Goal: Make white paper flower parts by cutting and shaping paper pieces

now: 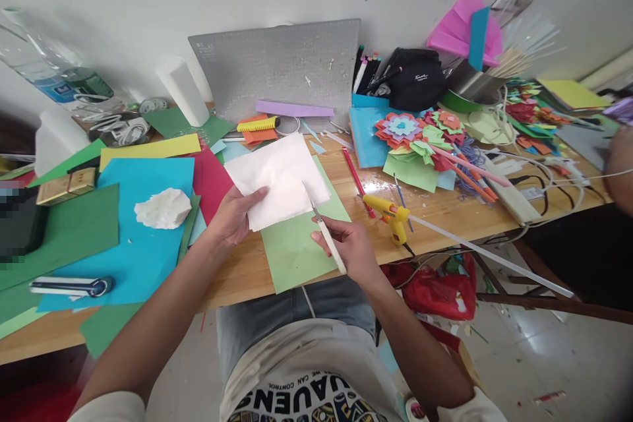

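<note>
My left hand (236, 214) pinches the left edge of a white sheet of soft paper (281, 178), thumb on top. The sheet is held up over a light green sheet (297, 257) on the table. In my right hand (349, 244) is a pair of white-handled scissors (329, 241), its finger loops hidden or not clear. Its narrow metal blade lies against the white paper, near the lower right edge. Right of this hand rests a yellow glue gun (390, 214), with a long clear glue stick (489, 254) coming out of its back.
Left are blue paper (143, 264), a crumpled white wad (163, 208) and a stapler (72, 286). A grey cutting mat (281, 66) leans on the wall behind a yellow cutter (257, 124). Right lie paper flowers (403, 125), a power strip (514, 191) and cables. Another person's arm (620, 168) shows far right.
</note>
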Available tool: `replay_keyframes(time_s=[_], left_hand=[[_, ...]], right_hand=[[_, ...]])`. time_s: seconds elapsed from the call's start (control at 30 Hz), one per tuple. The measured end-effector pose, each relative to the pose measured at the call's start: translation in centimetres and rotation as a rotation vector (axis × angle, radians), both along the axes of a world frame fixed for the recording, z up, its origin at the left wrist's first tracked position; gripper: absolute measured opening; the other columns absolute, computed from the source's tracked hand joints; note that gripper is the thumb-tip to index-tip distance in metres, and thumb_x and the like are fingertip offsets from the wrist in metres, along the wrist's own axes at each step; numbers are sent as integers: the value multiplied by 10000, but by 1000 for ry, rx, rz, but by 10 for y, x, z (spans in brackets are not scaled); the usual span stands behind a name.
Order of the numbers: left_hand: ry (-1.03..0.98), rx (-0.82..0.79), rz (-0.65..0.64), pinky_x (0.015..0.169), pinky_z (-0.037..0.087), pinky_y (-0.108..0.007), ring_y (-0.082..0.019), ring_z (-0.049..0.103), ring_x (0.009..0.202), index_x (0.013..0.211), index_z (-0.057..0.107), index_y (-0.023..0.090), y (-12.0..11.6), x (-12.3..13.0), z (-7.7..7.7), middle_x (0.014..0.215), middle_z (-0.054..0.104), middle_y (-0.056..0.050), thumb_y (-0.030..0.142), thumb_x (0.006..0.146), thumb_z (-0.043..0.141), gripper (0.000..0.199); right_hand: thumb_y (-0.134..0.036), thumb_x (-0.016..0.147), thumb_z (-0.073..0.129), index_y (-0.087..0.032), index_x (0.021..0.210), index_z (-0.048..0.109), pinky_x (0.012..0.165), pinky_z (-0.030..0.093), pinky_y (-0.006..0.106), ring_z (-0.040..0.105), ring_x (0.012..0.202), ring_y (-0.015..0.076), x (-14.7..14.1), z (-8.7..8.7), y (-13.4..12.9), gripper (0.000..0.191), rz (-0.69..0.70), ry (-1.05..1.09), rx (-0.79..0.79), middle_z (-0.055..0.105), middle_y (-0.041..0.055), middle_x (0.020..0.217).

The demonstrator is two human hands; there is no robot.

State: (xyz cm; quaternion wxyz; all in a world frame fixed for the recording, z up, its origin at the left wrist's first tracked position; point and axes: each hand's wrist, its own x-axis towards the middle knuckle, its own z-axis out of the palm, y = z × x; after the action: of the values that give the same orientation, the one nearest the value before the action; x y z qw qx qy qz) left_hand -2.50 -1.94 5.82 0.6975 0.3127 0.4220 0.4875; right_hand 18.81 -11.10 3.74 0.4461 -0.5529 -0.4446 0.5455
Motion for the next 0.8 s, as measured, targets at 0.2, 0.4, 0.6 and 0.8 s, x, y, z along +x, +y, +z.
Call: replay_keyframes(time_s=[0.2, 0.4, 0.6, 0.8], left_hand=[[2, -9, -10, 945, 603, -399, -292, 694, 1112, 1282, 615, 147, -1, 0, -2, 1196, 723, -135, 120, 768, 761, 535], [-3, -36, -18, 914, 619, -381, -282, 713, 1070, 1286, 613, 131, -2, 1, -2, 1196, 722, -142, 108, 770, 758, 536], [2, -34, -38, 916, 619, -376, -287, 712, 1072, 1247, 638, 124, -3, 3, -4, 1183, 729, -142, 132, 758, 783, 510], [21, -67, -52, 905, 626, -384, -293, 723, 1041, 1209, 661, 122, -8, 4, 0, 1144, 743, -138, 137, 740, 798, 489]], right_hand=[[-460, 705, 806, -156, 989, 765, 494, 271, 246, 363, 533, 90, 0, -3, -4, 417, 5, -3, -10, 472, -38, 595], [-481, 705, 807, -148, 924, 750, 477, 264, 247, 363, 493, 83, 1, -5, -7, 402, 7, -18, -21, 455, -52, 551], [-528, 682, 815, -145, 985, 746, 466, 284, 244, 395, 488, 85, 2, -1, -9, 493, 8, 15, -36, 463, -46, 581], [-516, 670, 826, -154, 841, 710, 484, 307, 242, 414, 509, 85, 4, 9, -5, 417, 26, 31, -41, 482, -34, 617]])
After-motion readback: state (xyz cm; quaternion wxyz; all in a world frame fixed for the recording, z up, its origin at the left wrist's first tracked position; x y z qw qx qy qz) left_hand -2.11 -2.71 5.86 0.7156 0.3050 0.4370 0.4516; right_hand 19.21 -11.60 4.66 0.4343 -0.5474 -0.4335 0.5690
